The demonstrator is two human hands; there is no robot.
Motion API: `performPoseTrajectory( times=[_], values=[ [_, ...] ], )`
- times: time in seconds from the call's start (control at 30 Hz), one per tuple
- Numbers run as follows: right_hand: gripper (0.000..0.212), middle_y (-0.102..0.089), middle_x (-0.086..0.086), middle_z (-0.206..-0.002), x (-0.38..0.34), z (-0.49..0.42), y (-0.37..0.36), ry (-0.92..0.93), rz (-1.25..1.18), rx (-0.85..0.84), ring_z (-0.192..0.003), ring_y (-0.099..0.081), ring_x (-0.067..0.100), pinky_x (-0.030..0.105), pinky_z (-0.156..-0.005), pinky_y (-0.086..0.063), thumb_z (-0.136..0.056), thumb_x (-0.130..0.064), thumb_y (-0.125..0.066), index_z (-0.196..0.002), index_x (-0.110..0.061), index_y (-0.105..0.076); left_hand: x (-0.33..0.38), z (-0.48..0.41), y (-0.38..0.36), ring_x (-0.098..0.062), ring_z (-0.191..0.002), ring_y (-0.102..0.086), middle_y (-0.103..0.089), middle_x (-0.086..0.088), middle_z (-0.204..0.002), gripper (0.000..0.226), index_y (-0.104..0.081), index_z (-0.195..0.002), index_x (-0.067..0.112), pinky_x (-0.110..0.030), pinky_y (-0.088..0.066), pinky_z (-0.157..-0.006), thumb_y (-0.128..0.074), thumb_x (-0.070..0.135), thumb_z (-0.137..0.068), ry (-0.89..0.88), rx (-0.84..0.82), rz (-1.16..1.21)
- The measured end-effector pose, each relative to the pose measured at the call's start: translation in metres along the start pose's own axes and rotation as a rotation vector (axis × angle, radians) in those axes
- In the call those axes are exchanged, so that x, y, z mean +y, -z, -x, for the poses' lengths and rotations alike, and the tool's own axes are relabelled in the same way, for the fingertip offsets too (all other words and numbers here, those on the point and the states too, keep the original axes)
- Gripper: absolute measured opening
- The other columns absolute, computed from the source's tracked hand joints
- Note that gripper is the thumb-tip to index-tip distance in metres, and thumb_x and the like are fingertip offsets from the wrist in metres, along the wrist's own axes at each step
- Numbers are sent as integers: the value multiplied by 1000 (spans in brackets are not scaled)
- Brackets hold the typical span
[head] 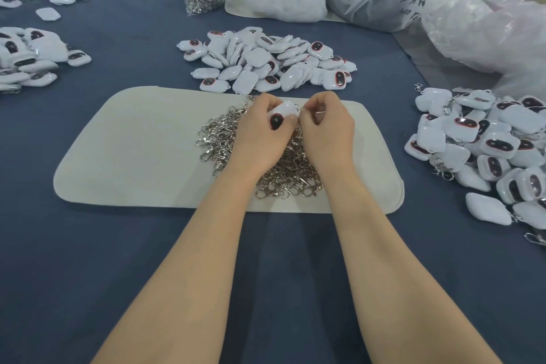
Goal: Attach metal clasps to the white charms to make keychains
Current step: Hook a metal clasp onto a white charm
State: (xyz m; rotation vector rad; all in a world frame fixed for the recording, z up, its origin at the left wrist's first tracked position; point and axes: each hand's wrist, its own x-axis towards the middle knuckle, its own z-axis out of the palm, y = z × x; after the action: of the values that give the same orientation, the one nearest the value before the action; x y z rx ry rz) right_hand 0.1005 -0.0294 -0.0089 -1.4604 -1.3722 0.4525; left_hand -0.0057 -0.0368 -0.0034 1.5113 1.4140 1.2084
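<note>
While the left hand curls its fingers round a white charm, dark oval facing up, the right hand pinches a thin metal clasp against the charm's upper corner; both hands hover over a heap of loose clasps on a pale mat; more charms lie piled just beyond the mat; another pile, some with clasps on, sits well to the right on the blue cloth.

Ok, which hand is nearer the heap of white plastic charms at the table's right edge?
Right. The right hand sits left of the heap, apart from it; the left hand is farther left, gripping one white charm.
</note>
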Motion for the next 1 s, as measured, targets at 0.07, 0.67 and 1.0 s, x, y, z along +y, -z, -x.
performPoseTrajectory(
  times=[0.07, 0.67, 1.0],
  values=[
    [11, -54, -12, -78, 0, 0, 0, 4, 11, -3, -67, -50, 1, 4, -62, -37, -88, -5, -54, -87, -16, -54, -1, 0, 0, -23, -93, -64, -62, 0, -97, 18, -55, -103, 19, -46, -54, -85, -63, 22, -87, 8, 3, -4],
    [11, -57, -5, -82, -1, 3, -5, 35, 37, -6, -70, -49, 10, 3, -63, -35, -87, -3, -54, -87, -14, -54, -3, -3, -2, -14, -79, -54, -63, 0, -91, 21, -63, -105, 8, -16, -36, -64, -61, 21, -88, -55, 91, -155],
    [7, -60, 2, -90, -4, 5, -8, 48, 103, -51, -82, -52, 17, 22, -72, -39, -90, -4, -51, -92, -9, -57, -5, -3, -1, -9, -77, -53, -59, 7, -85, 19, -61, -104, 13, -8, -36, -59, -62, 22, -88, -40, 126, -171]
  ],
)
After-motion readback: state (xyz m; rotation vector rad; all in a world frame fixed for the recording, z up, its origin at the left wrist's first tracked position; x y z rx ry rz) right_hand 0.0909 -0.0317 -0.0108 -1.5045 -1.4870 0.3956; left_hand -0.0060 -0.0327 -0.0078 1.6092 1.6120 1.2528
